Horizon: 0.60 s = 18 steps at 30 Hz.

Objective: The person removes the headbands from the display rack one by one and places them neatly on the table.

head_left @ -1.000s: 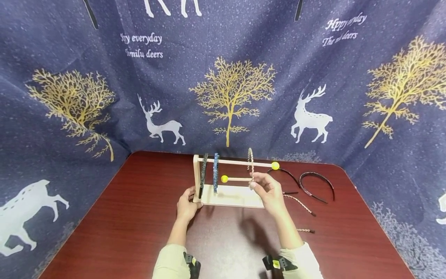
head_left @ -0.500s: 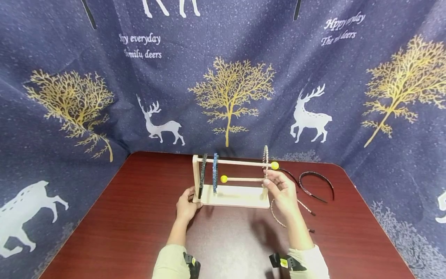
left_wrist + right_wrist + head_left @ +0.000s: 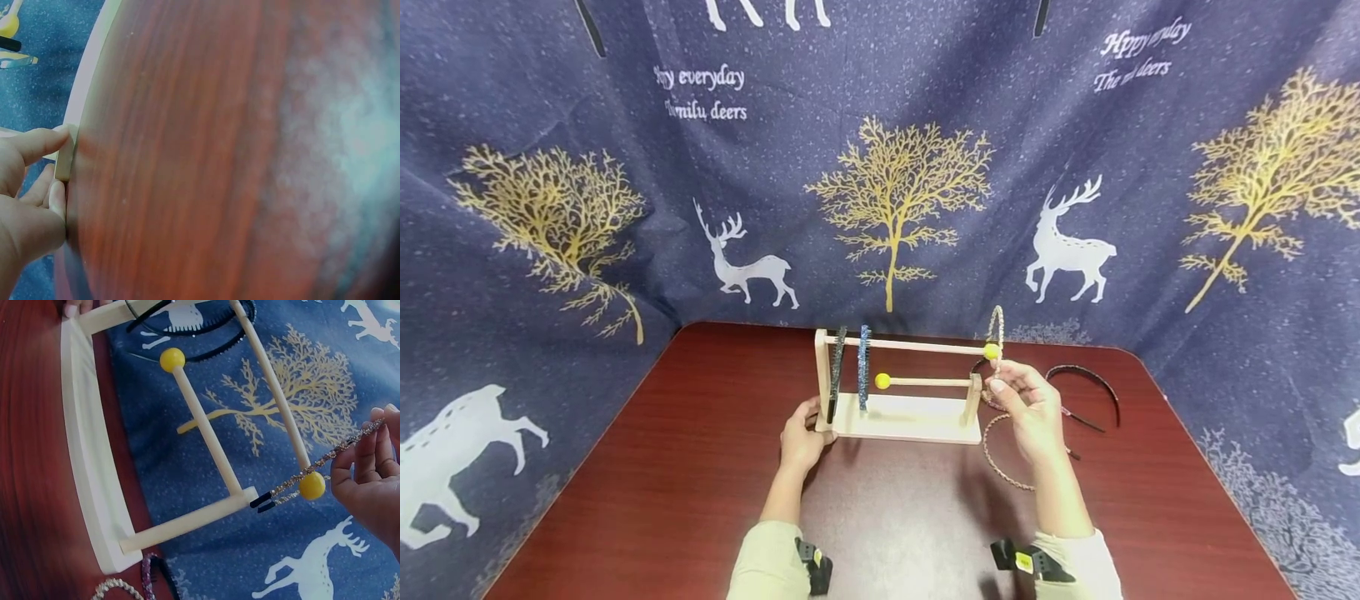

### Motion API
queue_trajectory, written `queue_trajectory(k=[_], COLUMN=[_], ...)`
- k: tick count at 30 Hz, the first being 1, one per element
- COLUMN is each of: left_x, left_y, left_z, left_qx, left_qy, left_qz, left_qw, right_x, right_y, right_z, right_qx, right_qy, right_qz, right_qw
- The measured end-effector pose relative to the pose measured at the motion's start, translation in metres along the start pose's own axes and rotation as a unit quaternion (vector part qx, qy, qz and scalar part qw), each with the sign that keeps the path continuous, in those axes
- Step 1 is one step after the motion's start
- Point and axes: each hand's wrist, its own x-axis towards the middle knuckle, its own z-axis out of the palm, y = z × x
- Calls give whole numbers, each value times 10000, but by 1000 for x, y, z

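My left hand [image 3: 801, 442] holds the left end of the wooden stand's base [image 3: 910, 418], thumb above and fingers below in the left wrist view. On the upper rod [image 3: 925, 346], near its left end, hang a black headband [image 3: 838, 375] and a glittery blue headband [image 3: 863, 371]. Between thumb and fingers, my right hand [image 3: 1033, 412] pinches a gold braided headband [image 3: 997, 321]. Its two dark-tipped arms lie either side of the yellow ball [image 3: 312, 485] at the rod's right end. The lower rod [image 3: 928, 382] bears no headband.
Right of the stand lie another braided headband [image 3: 1000, 467] and a dark headband [image 3: 1086, 375]; more headbands are partly hidden behind my right hand. A blue cloth [image 3: 925, 208] printed with trees and deer hangs behind the reddish-brown table [image 3: 700, 467].
My right hand has moved rightward along the upper rod with the braided headband, from mid-rod to the yellow ball at its end. My left hand has stayed on the base.
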Motion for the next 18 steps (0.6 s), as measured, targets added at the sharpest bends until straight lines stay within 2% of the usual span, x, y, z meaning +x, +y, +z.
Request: queue_trajectory(k=[11, 15, 18], left_x=[2, 0, 0], left_y=[-2, -2, 0], left_z=[2, 2, 1], left_qx=[22, 37, 30], left_qy=[-16, -8, 21], left_qz=[27, 34, 71], left_qw=[10000, 10000, 10000], right_x=[-7, -12, -16], right_y=[-9, -10, -12], right_z=[-21, -32, -39], right_qx=[-191, -365, -692], right_qy=[227, 241, 307], right_qz=[126, 296, 474], right_qw=[9995, 9986, 9960])
